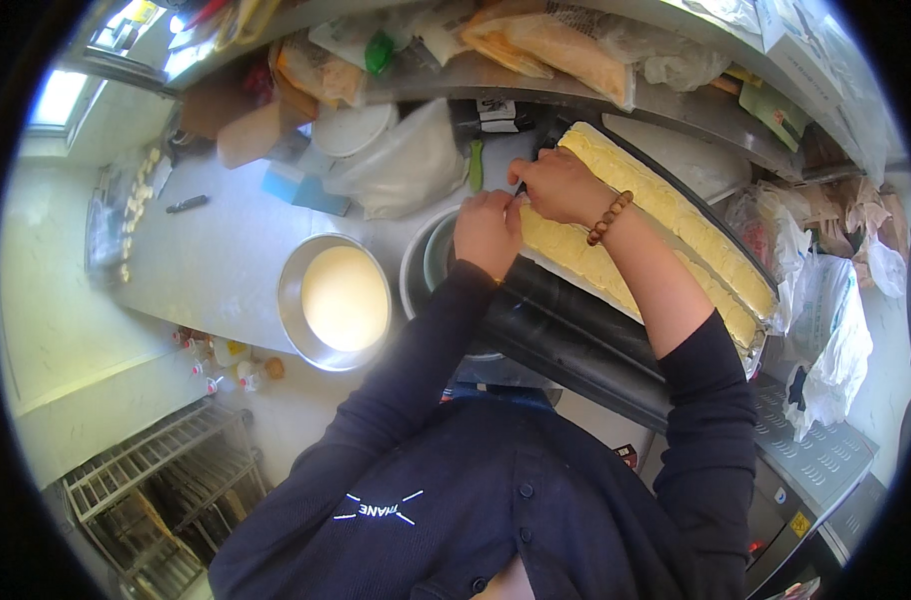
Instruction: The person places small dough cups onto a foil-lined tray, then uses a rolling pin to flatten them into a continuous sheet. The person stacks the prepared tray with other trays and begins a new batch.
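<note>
Two long yellow strips of batter or dough, an upper strip (650, 196) and a lower strip (568, 251), lie in the channels of a black trough-shaped baking mould (568, 319). Pale liner shows along their edges. My left hand (488, 234) is at the left end of the lower strip, its thumb and fingers bent together. Just beyond it, my right hand (564, 185) reaches over the same end with curled fingers. Whether either hand grips the liner is hidden by the fingers. A metal bowl (412, 251) is partly covered by my left forearm.
A steel bowl of cream-coloured mixture (347, 298) stands left on the steel table (223, 255). Behind are a green-handled tool (476, 166), a plastic bag (407, 165), a white round lid (354, 129) and a loaded shelf (688, 120). Plastic bags (827, 322) hang right; a rack (163, 480) stands lower left.
</note>
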`<state>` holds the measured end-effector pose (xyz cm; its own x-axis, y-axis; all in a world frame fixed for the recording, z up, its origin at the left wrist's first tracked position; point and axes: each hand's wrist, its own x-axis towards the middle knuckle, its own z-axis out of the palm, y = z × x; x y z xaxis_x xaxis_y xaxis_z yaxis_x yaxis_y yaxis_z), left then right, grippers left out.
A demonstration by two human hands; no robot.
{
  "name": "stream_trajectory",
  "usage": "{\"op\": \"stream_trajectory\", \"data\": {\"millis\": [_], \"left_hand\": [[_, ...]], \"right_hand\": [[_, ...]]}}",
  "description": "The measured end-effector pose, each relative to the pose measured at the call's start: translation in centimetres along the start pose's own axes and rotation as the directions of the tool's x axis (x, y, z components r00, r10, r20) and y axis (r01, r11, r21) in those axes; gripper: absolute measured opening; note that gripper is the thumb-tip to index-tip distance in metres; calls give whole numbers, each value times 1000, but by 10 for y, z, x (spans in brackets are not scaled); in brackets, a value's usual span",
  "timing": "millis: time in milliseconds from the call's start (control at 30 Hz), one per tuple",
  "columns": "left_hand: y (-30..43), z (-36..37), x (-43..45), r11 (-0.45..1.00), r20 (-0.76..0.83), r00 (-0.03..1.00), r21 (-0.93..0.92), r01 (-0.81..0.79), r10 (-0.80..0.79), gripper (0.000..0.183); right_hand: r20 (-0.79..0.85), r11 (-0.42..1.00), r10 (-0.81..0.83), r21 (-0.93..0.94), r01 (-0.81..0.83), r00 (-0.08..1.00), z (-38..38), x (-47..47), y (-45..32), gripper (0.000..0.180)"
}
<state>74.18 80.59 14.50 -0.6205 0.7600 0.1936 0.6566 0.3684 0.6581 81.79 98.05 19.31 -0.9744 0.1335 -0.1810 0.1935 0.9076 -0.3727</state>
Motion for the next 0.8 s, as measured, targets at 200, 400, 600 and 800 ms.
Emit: {"op": "stream_trajectory", "data": {"millis": [200,400,600,800], "left_hand": [[3,2,6,999,30,1000,51,-2,1,16],[3,4,4,1000,5,1000,3,21,-21,13],[-2,7,5,996,23,996,21,-84,83,16],[4,0,-1,990,88,989,63,-123,117,19]], "right_hand": [[-94,998,25,63,-19,995,13,-2,-2,33],[-154,994,23,112,-6,988,17,-7,0,33],[-185,999,-10,47,19,983,24,-4,2,29],[-105,988,14,158,3,994,17,1,13,11]]}}
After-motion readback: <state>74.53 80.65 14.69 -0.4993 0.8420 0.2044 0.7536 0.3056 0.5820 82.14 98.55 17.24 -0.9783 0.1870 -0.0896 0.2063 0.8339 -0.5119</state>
